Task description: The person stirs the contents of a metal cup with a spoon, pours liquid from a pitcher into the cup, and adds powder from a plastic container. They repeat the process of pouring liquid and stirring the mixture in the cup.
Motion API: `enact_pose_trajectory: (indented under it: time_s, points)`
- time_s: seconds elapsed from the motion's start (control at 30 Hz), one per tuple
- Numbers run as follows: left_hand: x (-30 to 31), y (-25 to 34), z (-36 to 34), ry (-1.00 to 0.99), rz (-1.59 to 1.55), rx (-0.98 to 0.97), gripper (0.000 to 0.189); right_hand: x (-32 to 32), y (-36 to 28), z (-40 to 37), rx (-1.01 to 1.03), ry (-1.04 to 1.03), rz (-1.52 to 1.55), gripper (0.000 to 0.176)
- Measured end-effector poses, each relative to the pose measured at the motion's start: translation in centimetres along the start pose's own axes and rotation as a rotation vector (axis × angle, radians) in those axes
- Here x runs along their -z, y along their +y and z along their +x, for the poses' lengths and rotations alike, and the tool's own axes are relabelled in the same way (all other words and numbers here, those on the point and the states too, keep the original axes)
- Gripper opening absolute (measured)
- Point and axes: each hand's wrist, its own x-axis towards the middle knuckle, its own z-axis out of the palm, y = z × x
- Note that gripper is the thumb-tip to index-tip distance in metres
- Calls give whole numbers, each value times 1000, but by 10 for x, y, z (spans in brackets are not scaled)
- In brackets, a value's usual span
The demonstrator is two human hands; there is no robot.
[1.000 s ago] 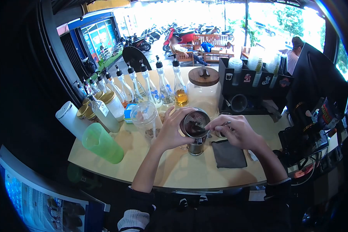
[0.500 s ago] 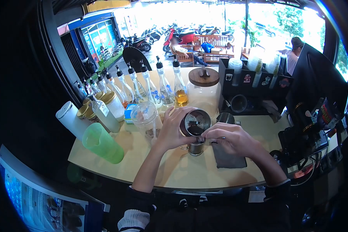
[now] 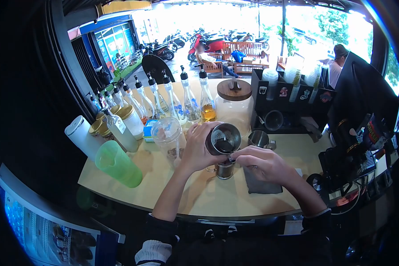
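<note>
My left hand (image 3: 198, 148) is wrapped round a metal cup (image 3: 224, 132), which is tilted and has some dark content inside. At the cup's lower rim, my right hand (image 3: 262, 163) is closed on a thin utensil, mostly hidden by the fingers. Directly below the cup stands a small glass vessel (image 3: 225, 171) with dark content, on the counter. A metal pitcher (image 3: 258, 139) stands behind my right hand, and a grey cloth (image 3: 262, 181) lies beneath it.
Left of my hands are a clear plastic jug (image 3: 167, 137), a green pitcher (image 3: 118, 163) and several pump bottles (image 3: 189, 102). A lidded jar (image 3: 234, 104) and black cup holder (image 3: 292, 93) stand behind. Two people are outside the counter.
My right hand has shifted slightly left and down along the cup's rim. The dark content inside the cup looks different, and the metal pitcher behind shows more.
</note>
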Motion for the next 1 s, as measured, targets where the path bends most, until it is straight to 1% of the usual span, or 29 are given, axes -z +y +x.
enact_pose_trajectory:
  time_s: [0.03, 0.07, 0.13, 0.27, 0.37, 0.43, 0.47, 0.53, 0.57, 0.63, 0.67, 0.73, 0.93, 1.0]
  points:
    - [0, 0, -1, 0, 1, 0, 79, 1, -1, 0, -13, -20, -1, 28]
    - [-1, -1, -2, -9, -9, -8, 79, 2, -1, 1, -14, -18, -2, 28]
    - [-1, -1, -2, -20, -18, -17, 79, 6, 1, 1, -89, 29, 188, 21]
    - [0, 1, -3, -36, 22, -64, 82, 6, 1, 0, -85, 56, 114, 20]
    - [0, 1, -4, -53, 46, -83, 84, 7, 1, -1, -122, 39, 127, 21]
    - [-1, 1, -4, -70, 44, -85, 85, 7, 5, -1, -200, 84, 171, 17]
    - [-2, -1, -4, -68, 28, -79, 85, 5, 7, -1, -200, 86, 170, 17]
    - [-3, -2, -5, -66, 11, -72, 85, 2, 12, -2, -241, 221, 273, 14]
    - [-3, -3, -5, -68, 7, -76, 85, 2, 13, -2, -241, 221, 273, 14]
    - [-3, -2, -5, -70, 3, -80, 85, 3, 16, -2, -331, 170, 419, 16]
    - [-3, -1, -5, -76, -7, -94, 85, 4, 17, -1, -331, 171, 419, 16]
    - [-3, -1, -5, -80, -18, -105, 84, 7, 20, 0, -300, 253, 417, 18]
    - [-3, -3, -6, -86, -62, -107, 83, 11, 19, 2, -348, 197, 437, 18]
    - [-3, -2, -7, -80, -92, -82, 83, 9, 19, 3, -335, 238, 466, 18]
